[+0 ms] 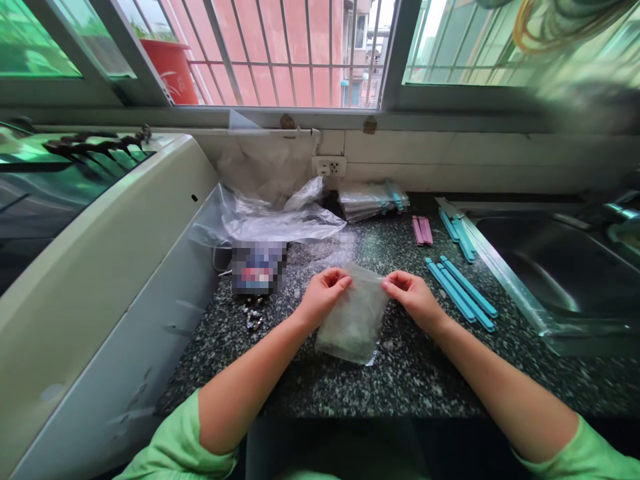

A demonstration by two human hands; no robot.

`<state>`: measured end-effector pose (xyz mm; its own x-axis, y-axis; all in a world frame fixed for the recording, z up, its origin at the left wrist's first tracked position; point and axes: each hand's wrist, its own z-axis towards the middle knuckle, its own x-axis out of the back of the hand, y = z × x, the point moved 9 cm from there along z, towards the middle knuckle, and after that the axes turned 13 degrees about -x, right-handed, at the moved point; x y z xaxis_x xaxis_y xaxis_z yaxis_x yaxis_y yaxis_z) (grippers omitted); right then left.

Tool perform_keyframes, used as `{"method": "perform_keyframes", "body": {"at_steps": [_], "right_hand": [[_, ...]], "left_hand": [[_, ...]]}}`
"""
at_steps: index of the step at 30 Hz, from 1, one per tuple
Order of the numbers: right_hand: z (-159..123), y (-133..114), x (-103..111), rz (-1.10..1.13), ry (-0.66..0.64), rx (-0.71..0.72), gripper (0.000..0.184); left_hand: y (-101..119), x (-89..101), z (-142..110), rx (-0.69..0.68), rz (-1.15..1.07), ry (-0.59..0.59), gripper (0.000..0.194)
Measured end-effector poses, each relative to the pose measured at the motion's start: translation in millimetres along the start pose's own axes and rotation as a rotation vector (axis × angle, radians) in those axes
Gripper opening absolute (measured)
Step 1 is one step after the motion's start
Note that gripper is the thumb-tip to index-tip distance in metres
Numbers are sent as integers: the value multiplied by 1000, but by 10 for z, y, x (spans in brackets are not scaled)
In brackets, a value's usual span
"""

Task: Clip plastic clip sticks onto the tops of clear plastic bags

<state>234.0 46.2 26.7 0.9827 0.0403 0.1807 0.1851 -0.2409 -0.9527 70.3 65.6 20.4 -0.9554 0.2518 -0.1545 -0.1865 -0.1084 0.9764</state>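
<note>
Between both hands a clear plastic bag (354,320) hangs over the dark speckled countertop. Its upper left corner is pinched by my left hand (327,293), and my right hand (411,298) pinches the upper right corner. Right of my right hand lie several light blue bag-sealing clips (461,293). Farther back are a small group of pink clips (422,231) and more blue clips (457,233) beside the sink. A stack of clear bags (373,200) with blue clips on it rests by the wall.
A metal sink (560,260) is set into the counter at right. On the left stands a gas stove (165,180). Crumpled plastic sheeting (270,213) lies at the back left, with a blurred-out packet (257,267) and small shiny pieces (254,319) before it. A wall socket (329,166) is behind.
</note>
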Motion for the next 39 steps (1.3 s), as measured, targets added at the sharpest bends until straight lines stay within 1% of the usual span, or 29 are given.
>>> {"method": "perform_keyframes", "body": {"at_steps": [4,6,9,12,15,17,19,20,22,24,28,30,33,36,37,39], "right_hand": [[8,-19,41,10,31,27,34],[9,-34,33,13,17,37,37],[-6,-42,-76,-57,-79,42,39],[-40,0,-227,-143,-185,16,35],[-61,32,-300,-144,-222,-4,27],[-51,20,-254,-92,-182,1,26],[-27,0,-147,-35,-107,11,24],[-13,-8,-87,-18,-68,15,24],[10,-20,9,-4,-14,22,23],[27,-24,51,-8,-3,25,22],[32,-36,64,-33,-8,39,21],[31,-42,85,-34,13,46,22],[44,-36,119,-31,36,49,25],[60,-34,162,-84,65,61,27],[55,-54,205,-114,108,83,27],[-6,-165,320,-208,255,191,26]], "left_hand": [[17,23,-4,3,-32,33,31],[25,21,-9,11,-63,43,32],[43,24,-14,1,-99,66,32],[53,60,-10,-27,-107,110,31],[27,83,0,-27,-119,131,31],[-16,88,4,9,-155,137,38],[-36,95,7,34,-162,136,53],[-27,99,11,30,-145,127,58],[20,101,24,-10,-99,101,63],[74,100,37,-68,-51,75,57],[124,118,52,-152,125,53,23],[147,130,56,-194,207,52,14],[227,154,46,-284,290,70,12],[365,156,14,-400,375,83,11],[425,145,-3,-448,410,80,10],[559,92,-50,-563,488,61,9]]}}
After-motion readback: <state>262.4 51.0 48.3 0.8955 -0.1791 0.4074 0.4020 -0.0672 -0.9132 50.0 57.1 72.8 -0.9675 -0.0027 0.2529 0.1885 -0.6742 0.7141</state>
